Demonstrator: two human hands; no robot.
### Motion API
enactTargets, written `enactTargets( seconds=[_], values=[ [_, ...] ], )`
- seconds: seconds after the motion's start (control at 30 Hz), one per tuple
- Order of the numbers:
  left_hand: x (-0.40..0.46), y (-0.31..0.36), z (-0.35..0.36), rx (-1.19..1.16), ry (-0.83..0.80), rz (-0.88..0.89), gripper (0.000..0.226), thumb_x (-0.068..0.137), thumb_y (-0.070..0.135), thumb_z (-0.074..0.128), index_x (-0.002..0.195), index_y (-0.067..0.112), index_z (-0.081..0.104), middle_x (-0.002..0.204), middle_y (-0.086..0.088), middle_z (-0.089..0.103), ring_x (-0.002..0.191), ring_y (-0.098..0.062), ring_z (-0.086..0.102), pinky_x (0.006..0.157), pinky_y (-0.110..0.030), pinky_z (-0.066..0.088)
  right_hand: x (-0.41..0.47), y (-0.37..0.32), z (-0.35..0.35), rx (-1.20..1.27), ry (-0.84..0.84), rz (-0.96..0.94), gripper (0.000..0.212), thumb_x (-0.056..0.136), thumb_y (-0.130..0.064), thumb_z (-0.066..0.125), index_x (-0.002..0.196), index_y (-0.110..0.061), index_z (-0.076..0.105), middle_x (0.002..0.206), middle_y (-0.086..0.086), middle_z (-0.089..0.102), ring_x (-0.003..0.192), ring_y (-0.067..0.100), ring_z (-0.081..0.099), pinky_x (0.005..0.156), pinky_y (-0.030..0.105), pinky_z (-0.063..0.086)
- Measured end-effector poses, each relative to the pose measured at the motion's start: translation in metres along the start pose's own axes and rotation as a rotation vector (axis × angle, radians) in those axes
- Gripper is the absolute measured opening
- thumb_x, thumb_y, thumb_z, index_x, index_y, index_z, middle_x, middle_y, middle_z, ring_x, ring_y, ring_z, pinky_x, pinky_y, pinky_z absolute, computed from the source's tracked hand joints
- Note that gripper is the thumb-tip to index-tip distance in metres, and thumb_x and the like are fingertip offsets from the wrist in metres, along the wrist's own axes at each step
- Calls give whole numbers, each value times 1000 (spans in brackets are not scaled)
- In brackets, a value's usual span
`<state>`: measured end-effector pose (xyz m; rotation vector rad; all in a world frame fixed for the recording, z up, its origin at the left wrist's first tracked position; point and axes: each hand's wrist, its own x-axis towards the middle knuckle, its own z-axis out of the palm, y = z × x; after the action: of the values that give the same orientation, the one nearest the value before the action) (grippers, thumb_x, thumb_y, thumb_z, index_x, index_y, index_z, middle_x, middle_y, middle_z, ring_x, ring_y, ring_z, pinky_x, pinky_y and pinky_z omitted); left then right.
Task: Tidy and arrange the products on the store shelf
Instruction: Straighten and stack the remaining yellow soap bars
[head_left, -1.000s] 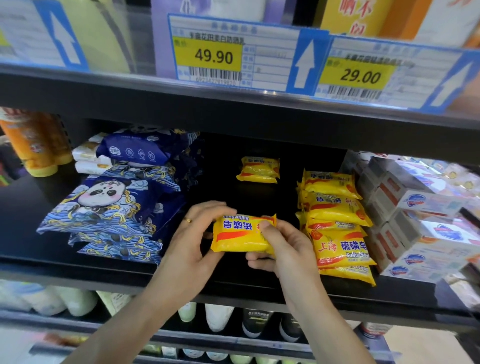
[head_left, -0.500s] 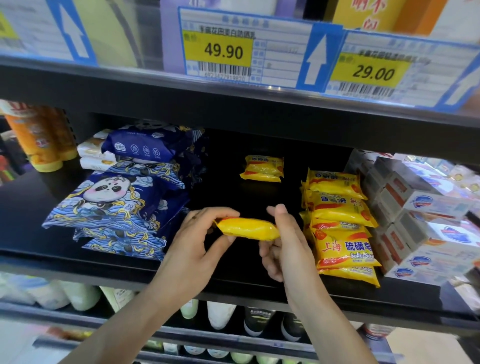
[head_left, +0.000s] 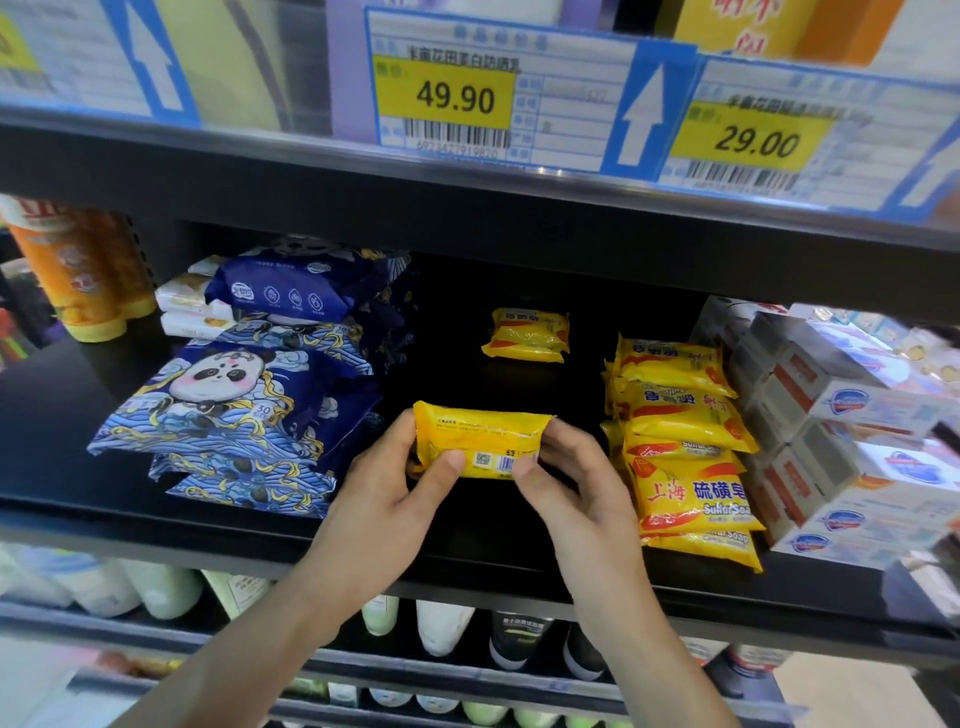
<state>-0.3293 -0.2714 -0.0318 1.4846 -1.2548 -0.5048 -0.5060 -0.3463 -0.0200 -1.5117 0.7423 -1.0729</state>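
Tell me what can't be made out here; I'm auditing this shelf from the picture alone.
Head view only:
- Held soap pack: front label faces away; the left hand and right hand cover its ends.
- Its back print: too small.
- Right price tag: motion-blurred text.
- White soap boxes: blurred, cut off by the right edge.

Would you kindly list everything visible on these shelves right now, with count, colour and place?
Yellow soap packet: one, barcode side facing the camera, held over the middle shelf.
Stacked yellow soap packets: several, right of centre.
Small yellow soap stack: far back, centre.
Blue panda wipe packs: several, left.
White boxed soaps: many, far right.
Orange bottles: far left.
Price labels: 49.90 and 29.00, upper shelf edge.
White bottles: lower shelf.
Left hand: grips the packet's left end.
Right hand: grips its right end.
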Motion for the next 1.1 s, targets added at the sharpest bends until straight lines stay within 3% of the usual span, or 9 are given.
enactTargets(
  seconds=[0.07,0.23,0.33,0.5,0.6,0.77,0.9,0.97,1.1],
  values=[
    [-1,1,0,-5,0,8,33,97,60,51,127,46,57,115,17,72,105,-8,66,90,-34,51,1,-1,1,-11,-57,5,35,96,-23,72,129,-30,65,123,-12,72,119,6,65,98,26,53],
    [0,3,1,-40,-3,18,29,98,54,55,126,46,58,111,11,74,100,-19,68,91,-45,57,4,-4,5,-5,-62,72,41,86,-41,68,124,-26,65,107,-7,77,98,11,74,82,23,58],
    [0,3,2,-42,-7,6,39,101,50,60,138,55,46,114,17,74,93,-23,67,91,-48,57,6,-3,4,35,-24,98,39,83,-41,70,118,-24,69,101,-3,79,89,15,75,72,21,58],
    [0,2,2,-42,4,0,67,89,71,57,148,64,26,116,21,75,98,-13,69,90,-35,51,9,1,2,76,6,141,16,92,-29,72,108,-26,76,96,1,79,80,18,76,69,23,60],
    [0,3,2,-82,3,9,62,92,71,49,150,60,29,122,19,72,113,-6,68,99,-38,48,10,2,2,99,42,159,11,94,-28,72,103,-28,78,94,2,79,75,19,75,67,23,60],
    [1,3,-1,-131,46,72,50,106,33,46,150,56,38,144,23,56,134,-7,55,107,-36,47,12,2,2,179,92,204,38,90,-28,76,126,-21,65,88,7,78,69,20,75,63,23,60],
    [0,1,0,-44,44,152,82,100,-16,43,150,48,45,152,15,49,142,-13,48,108,-39,47,12,1,2,237,122,211,46,92,-27,75,132,-33,54,93,10,79,71,24,77,64,27,62],
    [1,1,1,40,46,205,88,92,-22,54,148,46,49,158,15,40,149,-16,40,110,-38,47,13,1,2,238,120,213,48,92,-28,74,135,-32,53,93,8,79,70,24,76,62,27,61],
    [0,2,2,147,26,238,73,88,0,78,139,49,58,160,21,36,151,-8,34,114,-26,37,12,2,3,172,99,203,50,93,-34,74,138,-32,51,88,8,79,69,23,76,61,27,61]
  ],
)
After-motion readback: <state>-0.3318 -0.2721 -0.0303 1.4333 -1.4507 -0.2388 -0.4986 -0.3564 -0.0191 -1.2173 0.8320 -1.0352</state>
